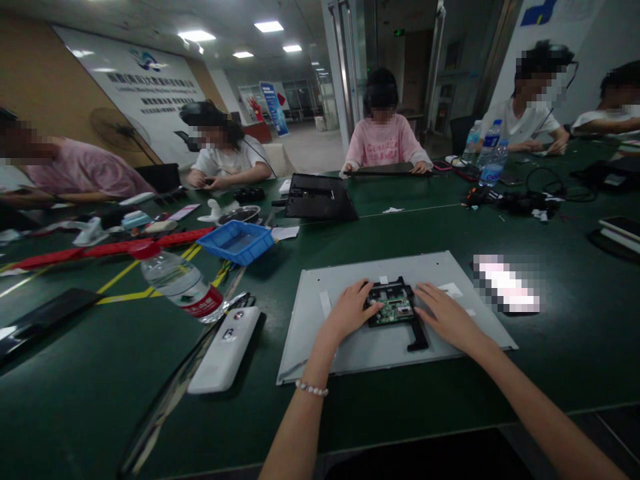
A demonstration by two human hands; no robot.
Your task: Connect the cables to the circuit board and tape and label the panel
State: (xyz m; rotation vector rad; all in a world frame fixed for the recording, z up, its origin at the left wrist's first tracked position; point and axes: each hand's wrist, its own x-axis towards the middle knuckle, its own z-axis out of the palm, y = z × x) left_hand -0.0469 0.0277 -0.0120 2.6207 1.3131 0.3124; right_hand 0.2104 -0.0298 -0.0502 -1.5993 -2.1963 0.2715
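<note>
A flat silver-grey panel [350, 347] lies on the green table in front of me. On its middle sits a black plastic frame [419, 337] around a green circuit board [395, 309]. My left hand [353, 308] is at the left edge of the frame, fingers spread, with the thumb reaching over the board. At the right edge rests my right hand [445, 313], its fingers stretched out and its fingertips beside the frame. Neither hand is closed around anything. Small white tape pieces [451, 290] are stuck on the panel.
Left of the panel are a white power bank [225, 350], a water bottle [183, 283], cables and a blue tray [237, 242]. A phone [507, 285] lies to the right. Beyond are a black casing [320, 198], more bottles [493, 163] and several people seated around the table [575, 360].
</note>
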